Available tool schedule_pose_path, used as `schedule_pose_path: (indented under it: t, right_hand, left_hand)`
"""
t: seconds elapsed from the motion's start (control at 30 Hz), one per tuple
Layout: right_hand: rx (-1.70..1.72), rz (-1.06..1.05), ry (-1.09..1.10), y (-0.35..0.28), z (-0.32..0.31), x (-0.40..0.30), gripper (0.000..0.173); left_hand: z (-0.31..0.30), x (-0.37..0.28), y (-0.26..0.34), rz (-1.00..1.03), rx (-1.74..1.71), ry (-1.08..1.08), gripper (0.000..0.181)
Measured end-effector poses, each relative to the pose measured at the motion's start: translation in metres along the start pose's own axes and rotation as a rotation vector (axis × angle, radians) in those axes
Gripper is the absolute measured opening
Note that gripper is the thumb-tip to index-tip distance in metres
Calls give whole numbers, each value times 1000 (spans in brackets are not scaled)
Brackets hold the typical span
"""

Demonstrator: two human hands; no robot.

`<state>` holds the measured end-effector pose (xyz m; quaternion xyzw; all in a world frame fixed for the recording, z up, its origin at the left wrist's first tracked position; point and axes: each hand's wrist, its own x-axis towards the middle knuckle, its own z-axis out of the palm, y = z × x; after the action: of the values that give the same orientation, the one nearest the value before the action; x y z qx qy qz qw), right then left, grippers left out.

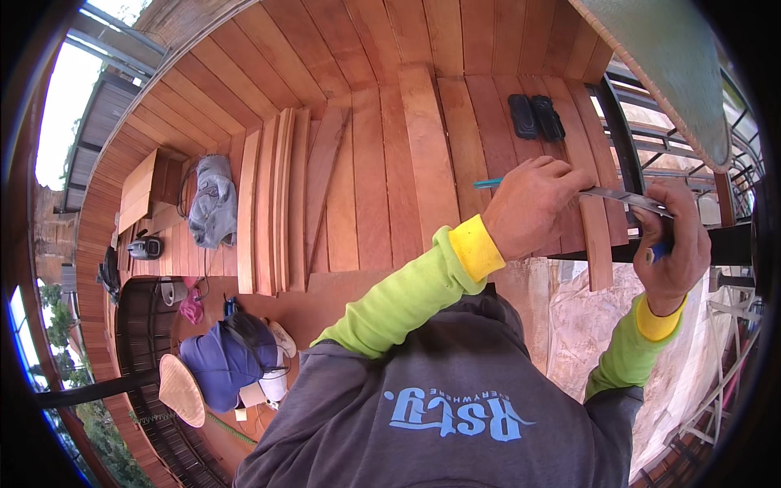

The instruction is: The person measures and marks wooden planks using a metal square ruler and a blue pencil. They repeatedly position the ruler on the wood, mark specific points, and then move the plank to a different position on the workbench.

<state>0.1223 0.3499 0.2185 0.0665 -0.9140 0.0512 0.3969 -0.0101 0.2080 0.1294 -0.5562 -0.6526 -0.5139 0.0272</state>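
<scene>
My left hand (537, 207) grips the end of a steel tape measure blade (622, 197) between thumb and fingers. A teal pencil or pen (488, 183) sticks out from the same hand. My right hand (674, 244) is closed around the tape measure's case, of which a blue part (659, 250) shows. The blade runs between both hands, across the upper part of a narrow wooden strip (596, 244) that overhangs the edge of the planked wooden surface. Two black cases or pads (537, 117) lie on the planks above my left hand.
One loose board (427, 134) lies on the planks (372, 183); several more (277, 201) are stacked to the left. Beyond are grey cloth (212, 201), a wooden box (139, 189) and a black device (145, 247). A co-worker (229, 360) in a conical hat crouches lower left. A metal railing (622, 134) stands right.
</scene>
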Motion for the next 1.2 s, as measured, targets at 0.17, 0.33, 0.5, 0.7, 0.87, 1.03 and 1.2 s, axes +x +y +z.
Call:
schedule_pose_path:
  t: [0.17,0.33,0.5,0.7,0.87,1.03,1.2]
  right_hand:
    - [217,317,157,-11,-30,4,32]
    - [817,889,151,-66,44,-11,24]
    - [1317,1173,-277,-101,102,-45,26]
    - [1329,1215,-431,-125,134,-81,24]
    - [1174,1196,-483,-137,158,-105,20]
    - [1163,1271,-452,-141,158,-112,21]
    - [1166,1315,-476,-137,142,-97,26]
  left_hand:
    - [-57,28,53,8,-8,-136,16]
    - [-107,-12,37,-375,26,-262,18]
    - [-116,-89,15,-679,340,-243,34]
    - [-126,-125,-2,-827,460,-361,46]
    - [-124,-154,-20,-830,502,-425,51]
    - [-116,-166,-29,-785,478,-428,54]
    - [-121,-146,5,-552,610,-447,31]
